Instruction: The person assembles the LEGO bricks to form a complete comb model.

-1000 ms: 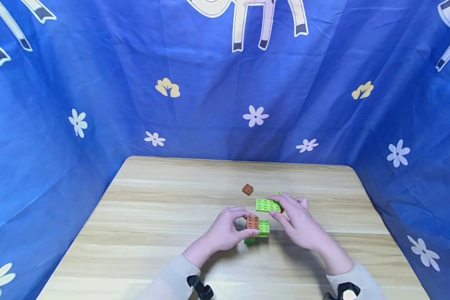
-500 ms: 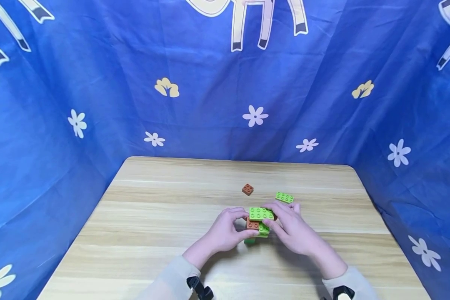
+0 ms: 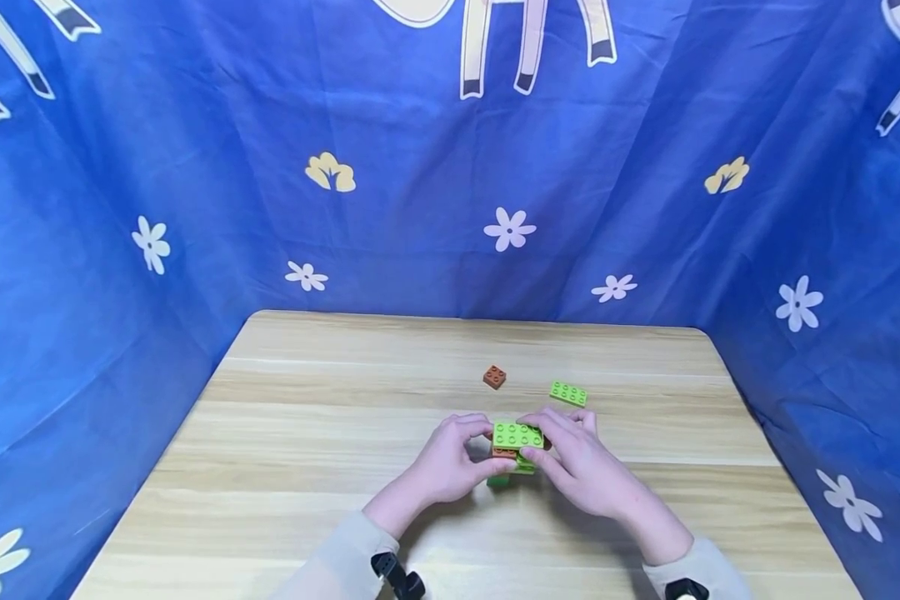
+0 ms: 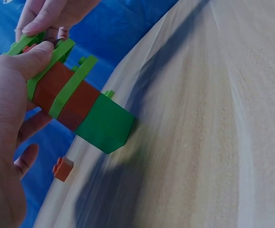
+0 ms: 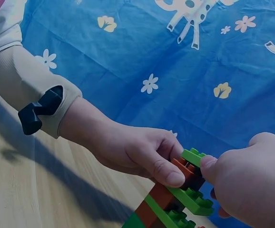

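My left hand (image 3: 450, 462) grips the upper part of a toy-brick tower between thumb and fingers. The tower has a dark green base brick (image 4: 106, 124), with brown bricks (image 4: 54, 84) and thin light green bricks (image 4: 73, 88) alternating above it. My right hand (image 3: 581, 462) pinches a light green eight-stud brick (image 3: 512, 435) by its right end, over the tower's top brown brick (image 5: 182, 166). A bit of brown shows under that brick's right end, mostly hidden by the fingers. In the right wrist view, the light green brick sits on or just above the brown one; I cannot tell whether they are pressed together.
A loose brown four-stud brick (image 3: 495, 377) lies behind the tower on the wooden table (image 3: 307, 400). Right of it lies another light green brick (image 3: 568, 393). A blue patterned cloth (image 3: 405, 208) surrounds the table's back and sides.
The right hand has brought its light green brick left and nearer, from behind the tower to over its top brown brick. The loose light green brick has come into full view. The left hand keeps its grip.
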{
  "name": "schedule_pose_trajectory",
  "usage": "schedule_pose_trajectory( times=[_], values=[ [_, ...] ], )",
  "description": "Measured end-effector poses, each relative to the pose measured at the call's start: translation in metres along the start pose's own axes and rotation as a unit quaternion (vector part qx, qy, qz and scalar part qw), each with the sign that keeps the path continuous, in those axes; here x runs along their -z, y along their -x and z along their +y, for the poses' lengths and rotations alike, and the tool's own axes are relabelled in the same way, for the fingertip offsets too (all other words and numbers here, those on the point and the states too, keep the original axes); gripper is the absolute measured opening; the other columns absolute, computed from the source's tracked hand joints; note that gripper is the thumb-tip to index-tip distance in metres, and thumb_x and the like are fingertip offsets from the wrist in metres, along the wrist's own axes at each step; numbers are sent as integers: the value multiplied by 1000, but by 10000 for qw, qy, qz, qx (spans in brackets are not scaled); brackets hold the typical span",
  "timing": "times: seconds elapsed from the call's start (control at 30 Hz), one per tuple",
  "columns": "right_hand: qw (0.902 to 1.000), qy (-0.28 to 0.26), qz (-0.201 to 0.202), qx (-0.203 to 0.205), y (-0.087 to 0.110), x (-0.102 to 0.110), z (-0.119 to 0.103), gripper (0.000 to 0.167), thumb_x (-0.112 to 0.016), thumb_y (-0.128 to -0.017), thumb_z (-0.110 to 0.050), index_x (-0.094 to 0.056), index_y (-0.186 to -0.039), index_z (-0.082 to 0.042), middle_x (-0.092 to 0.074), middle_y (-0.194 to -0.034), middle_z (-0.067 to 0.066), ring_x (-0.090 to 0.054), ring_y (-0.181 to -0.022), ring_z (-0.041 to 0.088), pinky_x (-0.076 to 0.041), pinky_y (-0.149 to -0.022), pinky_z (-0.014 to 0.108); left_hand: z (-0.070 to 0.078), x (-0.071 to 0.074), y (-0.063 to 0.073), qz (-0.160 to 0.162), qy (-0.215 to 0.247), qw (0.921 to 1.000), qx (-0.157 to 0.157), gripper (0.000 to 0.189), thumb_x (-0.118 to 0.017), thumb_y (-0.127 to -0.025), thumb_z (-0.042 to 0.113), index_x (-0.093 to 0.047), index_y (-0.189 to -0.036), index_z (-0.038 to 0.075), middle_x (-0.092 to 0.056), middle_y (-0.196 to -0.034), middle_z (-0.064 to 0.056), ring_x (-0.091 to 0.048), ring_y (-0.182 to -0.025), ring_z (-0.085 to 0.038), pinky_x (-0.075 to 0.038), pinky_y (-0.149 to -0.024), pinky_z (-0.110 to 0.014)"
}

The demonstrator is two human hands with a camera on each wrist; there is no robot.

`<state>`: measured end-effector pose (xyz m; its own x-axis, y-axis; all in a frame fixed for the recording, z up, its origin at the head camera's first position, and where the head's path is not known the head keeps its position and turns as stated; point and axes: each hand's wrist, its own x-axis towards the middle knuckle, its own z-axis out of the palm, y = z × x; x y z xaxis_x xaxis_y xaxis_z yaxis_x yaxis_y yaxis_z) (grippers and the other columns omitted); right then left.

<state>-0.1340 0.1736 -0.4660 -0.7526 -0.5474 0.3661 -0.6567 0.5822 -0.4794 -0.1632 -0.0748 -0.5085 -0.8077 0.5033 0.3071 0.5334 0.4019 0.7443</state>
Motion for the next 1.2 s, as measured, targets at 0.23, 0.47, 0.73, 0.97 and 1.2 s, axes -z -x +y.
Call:
schedule_pose_trajectory(
  times=[0.23,0.47,0.73,0.97,1.2],
  values=[
    [10000,64,-3,64,2,1,-3,33,-67,-106,-31,-62,-136,-18,-63,-118,-17,-59,-102,4,-26,-99,46,-1,0,0,3,-27,10000,-36,33,-84,-87,54,-77,-105,27,-67,-99,23,-68,-96,-19,-47,-92,-37],
    [9997,212,-13,134,2,1,-5,34,-67,-105,-31,-63,-136,-18,-62,-115,-17,-58,-97,3,-26,-97,44,-2,0,1,27,-65,10000,18,35,-85,-87,52,-77,-108,25,-68,-102,22,-68,-99,-21,-48,-94,-39],
    [9989,459,-55,37,1,1,-5,34,-68,-105,-34,-65,-136,-19,-62,-116,-17,-57,-96,3,-26,-94,45,-2,1,1,18,-158,9999,-53,36,-83,-88,54,-77,-108,25,-67,-102,22,-69,-99,-19,-48,-95,-39],
    [9982,589,-72,94,1,3,-6,33,-68,-105,-34,-66,-134,-19,-63,-115,-16,-59,-98,4,-26,-94,46,-1,1,1,49,-189,9997,-113,36,-83,-88,55,-77,-109,26,-68,-103,22,-66,-100,-12,-49,-96,-38],
    [9984,547,-95,105,0,4,-6,32,-69,-104,-32,-67,-133,-19,-64,-116,-16,-61,-100,5,-27,-95,47,4,5,1,-14,-88,9999,-96,43,-81,-89,57,-76,-119,26,-70,-111,22,-66,-108,-9,-49,-101,-40]
  ],
)
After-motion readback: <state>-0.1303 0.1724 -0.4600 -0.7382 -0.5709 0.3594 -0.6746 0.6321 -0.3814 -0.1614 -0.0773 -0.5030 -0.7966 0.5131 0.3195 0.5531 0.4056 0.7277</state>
